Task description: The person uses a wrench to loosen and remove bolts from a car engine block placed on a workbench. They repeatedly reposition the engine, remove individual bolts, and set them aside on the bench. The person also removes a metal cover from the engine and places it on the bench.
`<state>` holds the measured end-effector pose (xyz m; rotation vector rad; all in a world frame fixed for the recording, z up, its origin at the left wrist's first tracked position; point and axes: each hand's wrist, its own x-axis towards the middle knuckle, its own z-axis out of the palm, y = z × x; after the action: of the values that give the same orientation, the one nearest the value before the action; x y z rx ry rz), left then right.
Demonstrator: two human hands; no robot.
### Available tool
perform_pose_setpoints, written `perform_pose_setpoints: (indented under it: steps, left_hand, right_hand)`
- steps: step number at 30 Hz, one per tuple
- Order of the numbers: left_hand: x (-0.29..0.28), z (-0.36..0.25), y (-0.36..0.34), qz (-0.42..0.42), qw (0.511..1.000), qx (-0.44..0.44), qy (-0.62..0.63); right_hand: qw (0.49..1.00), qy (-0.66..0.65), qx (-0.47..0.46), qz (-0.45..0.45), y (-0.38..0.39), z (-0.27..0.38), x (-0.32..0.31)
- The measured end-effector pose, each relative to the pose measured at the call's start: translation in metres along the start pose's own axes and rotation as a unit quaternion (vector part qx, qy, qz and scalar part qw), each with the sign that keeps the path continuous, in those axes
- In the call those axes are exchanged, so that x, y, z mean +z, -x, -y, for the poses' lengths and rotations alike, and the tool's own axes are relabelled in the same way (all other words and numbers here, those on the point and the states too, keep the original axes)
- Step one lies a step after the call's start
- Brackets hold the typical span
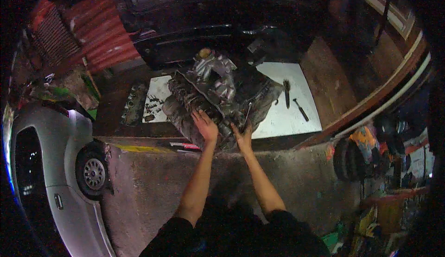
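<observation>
A dirty metal engine assembly (pixel 190 95) lies tilted on a crumpled dark cloth (pixel 266 95) on the bench, with a shiny cast housing (pixel 215 71) at its far side. My left hand (pixel 205 126) rests on the near left part of the assembly, fingers stretched out over the metal. At the near right edge, my right hand (pixel 243 139) has thumb and fingers curled around a thin metal rod (pixel 249 110) that points away from me; its lower end is hidden by the fingers. Dim light blurs the detail between the hands.
On the white board (pixel 278 125) to the right lie a dark brush (pixel 287 92) and a small hammer-like tool (pixel 301 110). Several bolts (pixel 153 106) and a long metal part (pixel 134 104) lie left. A grey car (pixel 69 164) stands at left; clutter (pixel 366 150) fills the right.
</observation>
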<state>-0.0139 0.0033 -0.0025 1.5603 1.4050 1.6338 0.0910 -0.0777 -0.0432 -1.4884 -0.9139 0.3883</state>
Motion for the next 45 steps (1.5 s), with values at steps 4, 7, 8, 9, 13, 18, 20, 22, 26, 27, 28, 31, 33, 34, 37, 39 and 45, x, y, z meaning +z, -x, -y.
perform_pose_setpoints:
  steps: [4, 7, 8, 9, 13, 18, 20, 22, 26, 27, 28, 31, 33, 34, 37, 39, 45]
  left_hand:
    - [0.009, 0.074, 0.000, 0.048, 0.994, 0.055, -0.084]
    - [0.007, 0.083, 0.002, 0.099, 0.983, 0.110, -0.114]
    - [0.003, 0.079, 0.001, 0.115, 0.979, 0.124, -0.113]
    - [-0.003, 0.071, -0.004, 0.134, 0.985, 0.086, -0.067]
    - [-0.032, 0.045, -0.010, 0.220, 0.975, 0.020, 0.028]
    - [-0.075, 0.024, 0.029, 0.280, 0.958, 0.054, -0.007]
    - [-0.080, 0.025, 0.049, 0.302, 0.951, 0.055, -0.027]
    - [-0.083, 0.032, 0.071, 0.296, 0.954, 0.039, -0.033]
    - [-0.078, 0.031, 0.090, 0.284, 0.959, -0.008, -0.006]
    - [-0.077, 0.029, 0.093, 0.280, 0.960, -0.023, 0.012]
    - [-0.077, 0.027, 0.096, 0.275, 0.960, -0.038, 0.029]
    - [-0.073, 0.018, 0.102, 0.239, 0.971, -0.019, 0.017]
    - [-0.068, 0.004, 0.123, 0.214, 0.976, -0.042, 0.008]
    - [-0.066, -0.007, 0.129, 0.201, 0.977, -0.071, 0.013]
    - [-0.056, -0.018, 0.158, 0.181, 0.975, -0.130, 0.016]
    - [-0.053, -0.027, 0.173, 0.173, 0.971, -0.164, 0.017]
    - [-0.056, -0.038, 0.196, 0.109, 0.963, -0.238, 0.067]
  right_hand:
    - [0.980, -0.127, 0.139, -0.066, 0.055, -0.065, -0.001]
    - [0.954, -0.173, 0.223, -0.099, 0.097, -0.117, -0.005]
    - [0.958, -0.164, 0.213, -0.102, 0.111, -0.128, -0.003]
    - [0.961, -0.157, 0.202, -0.102, 0.121, -0.133, 0.000]
    - [0.967, -0.124, 0.213, -0.065, 0.142, -0.139, 0.008]
    - [0.960, -0.177, 0.216, -0.017, 0.139, -0.091, 0.003]
    - [0.967, -0.159, 0.195, -0.033, 0.140, -0.115, 0.003]
    - [0.965, -0.164, 0.201, -0.023, 0.140, -0.117, 0.001]
    - [0.982, -0.110, 0.129, 0.084, 0.119, -0.104, -0.030]
    - [0.979, -0.098, 0.156, 0.086, 0.114, -0.102, -0.039]
    - [0.975, -0.085, 0.183, 0.089, 0.108, -0.100, -0.047]
    - [0.957, -0.145, 0.211, 0.138, 0.085, -0.066, -0.074]
    - [0.939, -0.163, 0.235, 0.192, 0.075, -0.062, -0.097]
    - [0.931, -0.152, 0.248, 0.222, 0.065, -0.066, -0.102]
    - [0.941, -0.102, 0.081, 0.314, 0.035, -0.090, -0.116]
    - [0.932, -0.103, 0.009, 0.347, 0.019, -0.101, -0.122]
    - [0.909, -0.040, -0.051, 0.412, -0.037, -0.102, -0.128]
